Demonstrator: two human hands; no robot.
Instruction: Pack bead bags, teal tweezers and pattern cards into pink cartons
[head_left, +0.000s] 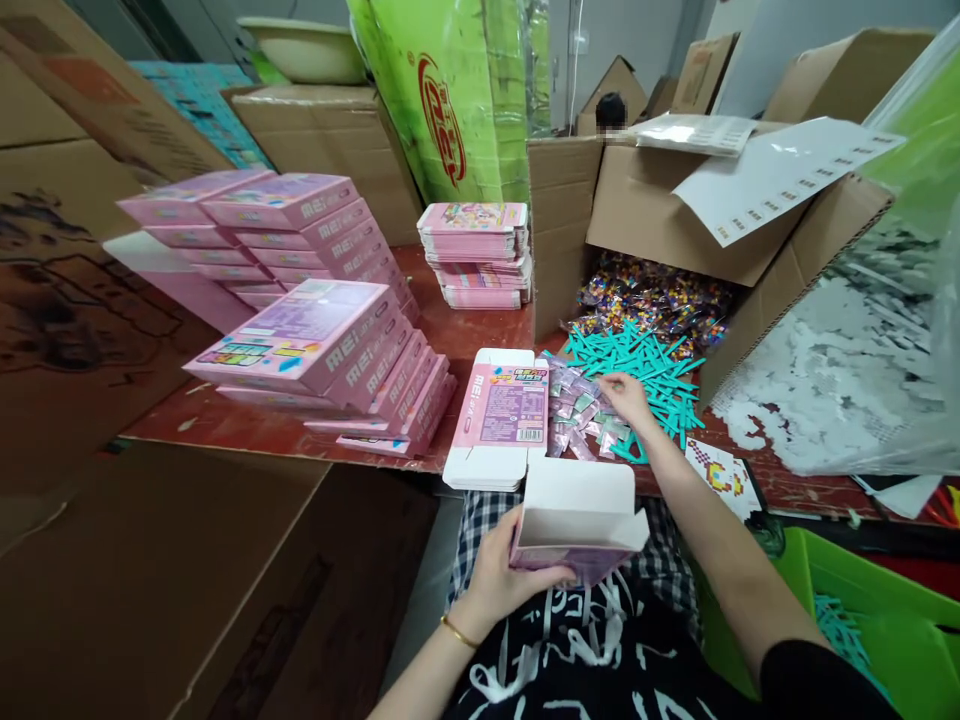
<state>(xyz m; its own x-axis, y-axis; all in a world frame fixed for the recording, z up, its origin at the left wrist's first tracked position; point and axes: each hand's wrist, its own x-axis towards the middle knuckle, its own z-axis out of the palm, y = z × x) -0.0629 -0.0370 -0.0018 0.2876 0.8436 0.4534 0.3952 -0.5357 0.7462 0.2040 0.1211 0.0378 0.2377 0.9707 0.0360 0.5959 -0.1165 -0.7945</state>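
My left hand [495,572] is closed around an open pink and white carton [577,525] above my lap, its white flaps up and its mouth facing me. My right hand [625,394] is at the table, fingertips pinched together where a heap of small shiny pinkish packets [581,405] meets a pile of teal plastic sticks [637,360]. What the fingertips hold, if anything, is too small to make out. Just left of the packets, flattened pink cartons [504,410] lie stacked at the table edge.
Closed pink boxes [315,335] are stacked at the left, with more flat cartons [476,245] behind. A large cardboard box [562,230] spills bags of colourful beads [652,295]. At lower right stands a green bin [802,570] with teal sticks. A person's head is far back.
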